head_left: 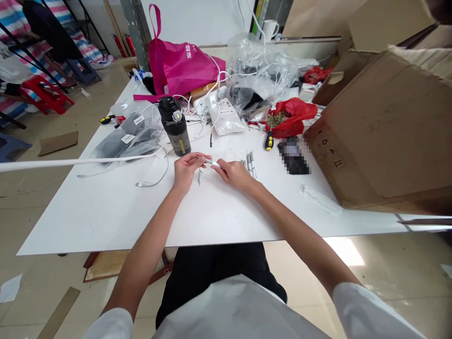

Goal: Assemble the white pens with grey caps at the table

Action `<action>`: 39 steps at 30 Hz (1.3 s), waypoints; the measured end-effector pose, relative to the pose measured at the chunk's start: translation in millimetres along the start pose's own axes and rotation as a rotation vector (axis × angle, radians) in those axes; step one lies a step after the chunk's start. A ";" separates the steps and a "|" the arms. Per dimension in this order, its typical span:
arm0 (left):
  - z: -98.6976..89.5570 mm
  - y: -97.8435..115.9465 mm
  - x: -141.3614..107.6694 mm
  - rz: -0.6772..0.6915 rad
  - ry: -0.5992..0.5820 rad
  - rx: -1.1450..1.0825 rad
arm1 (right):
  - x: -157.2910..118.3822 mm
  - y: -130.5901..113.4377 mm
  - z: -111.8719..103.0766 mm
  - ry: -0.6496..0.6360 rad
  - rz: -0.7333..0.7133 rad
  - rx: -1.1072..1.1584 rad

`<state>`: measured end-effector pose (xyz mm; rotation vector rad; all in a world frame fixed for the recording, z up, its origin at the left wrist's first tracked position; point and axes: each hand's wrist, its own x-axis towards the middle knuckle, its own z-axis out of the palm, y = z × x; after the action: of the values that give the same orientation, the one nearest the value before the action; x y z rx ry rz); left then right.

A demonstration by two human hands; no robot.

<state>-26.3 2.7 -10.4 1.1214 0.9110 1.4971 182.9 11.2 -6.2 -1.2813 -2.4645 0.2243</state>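
Head view shows your two hands meeting over the middle of the white table (pixel 106 216), with both forearms reaching forward from your lap. Your left hand (pixel 186 168) is curled, and its fingertips pinch one end of a small white pen-like piece (pixel 213 163). Your right hand (pixel 235 174) is also closed in a pinch on the other end of the same piece, so the piece lies between the two hands, lifted a little above the table top. I cannot tell for sure what this piece is, because it is small and partly covered by your fingers; it looks like a thin white connector or cap. Just under your left hand, a second small white piece (pixel 200 176) lies on the table. Near your right hand, a few grey and white pens (pixel 250 164) lie side by side. Behind your left hand stands a dark water bottle (pixel 174 125), upright, with a white cable (pixel 155 180) curving on the table beside it. To the left of the bottle are grey packets in clear bags (pixel 122 139). Further back you see a pink bag (pixel 180 66) and a heap of clear plastic bags (pixel 264 70). To the right of the pens lie a screwdriver with a yellow and black handle (pixel 269 140), a red plastic bag (pixel 293 117) and a blurred dark object (pixel 294 156). A large cardboard box (pixel 384 127) fills the right side of the table.
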 end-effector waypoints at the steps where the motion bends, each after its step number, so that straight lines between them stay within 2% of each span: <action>1: -1.2 0.2 1.3 -0.004 0.038 -0.008 | 5.0 -1.6 -1.1 -0.008 -0.004 -0.037; 5: -6.3 -4.3 6.1 -0.057 0.243 -0.013 | 20.7 -7.8 3.6 -0.048 0.002 -0.115; 7: -8.8 -8.9 7.5 -0.084 0.306 0.005 | 23.3 -9.7 10.8 -0.056 0.016 -0.116; 11: -9.0 -12.0 6.2 -0.072 0.216 0.026 | 17.6 -5.6 20.8 -0.019 0.042 -0.049; 13: -5.7 -8.6 3.5 -0.067 0.128 0.020 | 11.7 -0.1 21.3 0.005 0.062 0.008; 15: -2.1 -4.1 0.6 -0.117 -0.010 0.010 | 6.3 4.8 20.6 0.010 0.057 0.064; 17: -0.3 -1.0 -1.3 -0.157 -0.060 0.024 | 2.5 7.0 19.8 -0.001 0.038 0.103; 20: -3.3 -0.6 0.2 -0.176 0.033 0.078 | 0.3 3.9 19.1 -0.021 0.023 0.141; 23: -10.7 0.1 4.5 -0.138 0.114 0.105 | -0.4 -2.0 17.5 -0.014 0.012 0.184; 25: -15.1 2.7 6.3 -0.119 0.068 0.090 | -0.8 -3.9 15.7 -0.002 -0.008 0.212; 28: -17.7 6.0 6.2 -0.175 -0.045 0.072 | -0.7 -3.4 12.5 -0.008 -0.023 0.242; 30: -16.9 5.4 5.6 -0.216 -0.053 0.080 | 0.4 -2.7 10.7 -0.012 -0.011 0.244; 36: -11.3 -1.7 7.9 -0.149 0.181 0.138 | 4.4 -3.4 16.1 0.050 -0.008 0.194; 39: -7.5 -3.1 7.9 -0.137 0.183 0.152 | 3.3 -0.2 24.1 0.033 0.019 0.194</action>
<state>-33.1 11.1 -13.9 1.0195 1.2209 1.4534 171.8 14.3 -27.6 -1.2157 -2.3386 0.4326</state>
